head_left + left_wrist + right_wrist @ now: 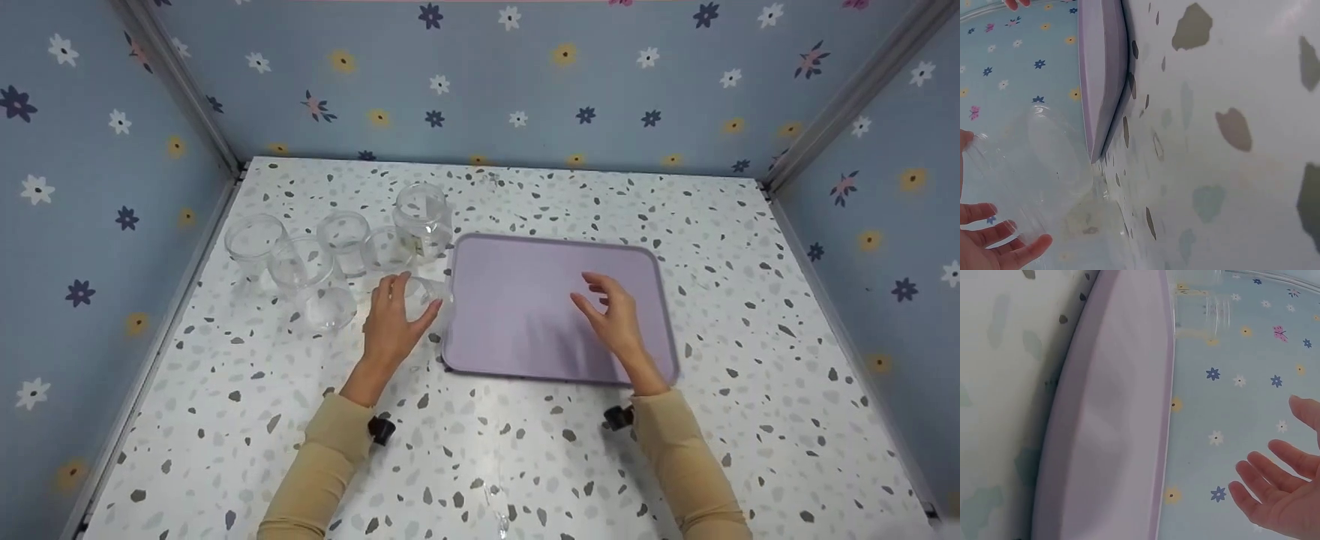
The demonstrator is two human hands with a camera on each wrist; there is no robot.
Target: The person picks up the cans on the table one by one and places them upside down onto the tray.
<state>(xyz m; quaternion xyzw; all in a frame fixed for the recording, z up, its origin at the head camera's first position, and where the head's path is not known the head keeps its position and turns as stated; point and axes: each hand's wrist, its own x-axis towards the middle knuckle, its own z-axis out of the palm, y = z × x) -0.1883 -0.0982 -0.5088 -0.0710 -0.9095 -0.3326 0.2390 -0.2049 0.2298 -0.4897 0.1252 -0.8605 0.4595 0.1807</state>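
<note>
My left hand (391, 319) is at the left edge of a lilac tray (510, 352), its thumb and fingers spread around a clear plastic jar (417, 298). In the left wrist view, the thumb and fingertips meet opposite sides of the ridged neck of this jar (1053, 152). The jar's see-through wall makes its outline faint. My right hand (615, 319) hovers above the right part of the tray with relaxed, slightly bent fingers. Nothing lies in its palm in the right wrist view, where the hand (1280, 486) is beside the tray rim.
More clear jars stand in a group left of the tray, among them a front-left jar (300, 262), a far-left jar (255, 238) and a back jar (421, 214) with a small label. White speckled tabletop (750, 420) surrounds the tray. Flowered blue panels (480, 82) enclose the back and sides.
</note>
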